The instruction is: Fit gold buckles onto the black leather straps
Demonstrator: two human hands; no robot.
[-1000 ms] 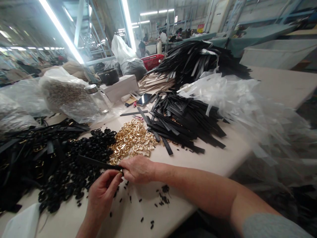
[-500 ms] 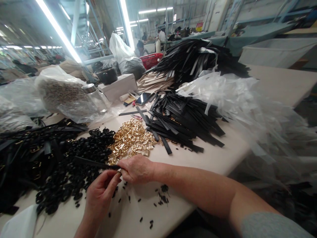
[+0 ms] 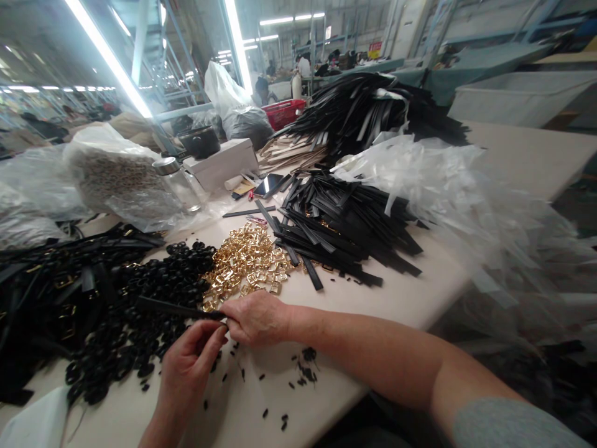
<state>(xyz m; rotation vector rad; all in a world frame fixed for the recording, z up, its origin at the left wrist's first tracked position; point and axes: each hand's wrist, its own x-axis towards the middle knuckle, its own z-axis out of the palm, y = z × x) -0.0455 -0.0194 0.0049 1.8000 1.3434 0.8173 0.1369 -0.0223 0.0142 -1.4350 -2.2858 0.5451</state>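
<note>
A black strap (image 3: 180, 307) runs leftward from my right hand (image 3: 256, 318), whose fingers are closed on its end. Just below, my left hand (image 3: 193, 354) pinches at that same end with thumb and fingertips, so the two hands touch or nearly touch. What lies between the fingertips is hidden. Behind my hands is a heap of gold buckles (image 3: 247, 258). Left of it spreads a pile of small black loops (image 3: 172, 280). Small black offcuts (image 3: 305, 370) are scattered on the table below my right wrist.
Loose black straps (image 3: 345, 230) lie beyond the buckles, with a larger strap bundle (image 3: 364, 112) behind. Finished-looking buckled straps (image 3: 41, 292) crowd the left. Clear plastic sheeting (image 3: 448, 186) hangs over the right edge. A glass jar (image 3: 180, 183), phone (image 3: 269, 185) and white box (image 3: 224, 165) stand farther back.
</note>
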